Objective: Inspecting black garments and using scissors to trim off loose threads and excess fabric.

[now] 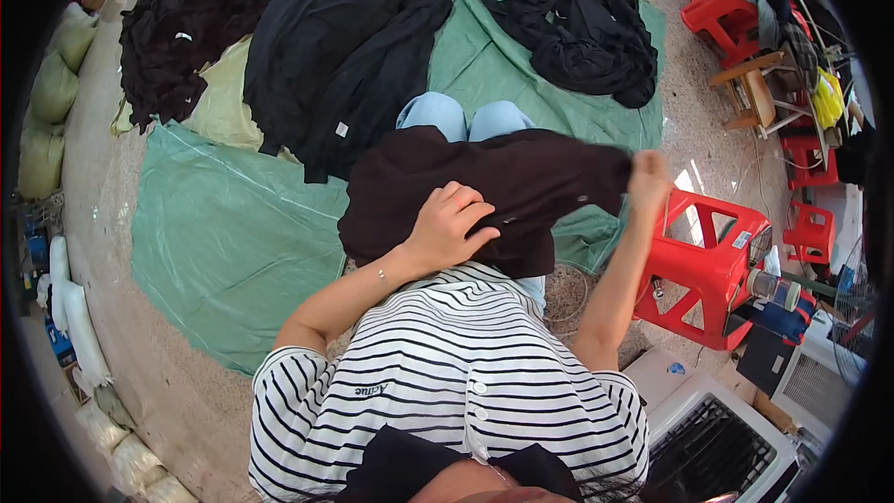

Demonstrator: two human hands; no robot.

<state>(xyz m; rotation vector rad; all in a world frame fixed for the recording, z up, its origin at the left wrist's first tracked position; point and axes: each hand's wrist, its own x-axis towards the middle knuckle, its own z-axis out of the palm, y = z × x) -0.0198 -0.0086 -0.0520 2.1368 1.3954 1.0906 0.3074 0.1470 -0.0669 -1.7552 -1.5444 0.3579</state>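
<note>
In the head view, a dark brown, soft fabric piece (521, 175) is laid across the lap, over light blue denim trousers (434, 115). Its long axis is set crosswise, from left to right in front of the black-and-white striped shirt (424, 345); the broad, bunched portion is located at the left, and the narrower portion is pointed to the right.

The left hand (452, 226) is placed on top of the piece near its middle, fingers loosely spread and thumb set apart; no firm grip is shown. The right hand (650, 181) is closed on the right end, which is held out beyond the thigh; finger detail is blurred.

The piece is thus situated directly beneath the left hand and to the left of the right hand; its narrow end is nearest to the right hand, its broad portion to the left
</note>
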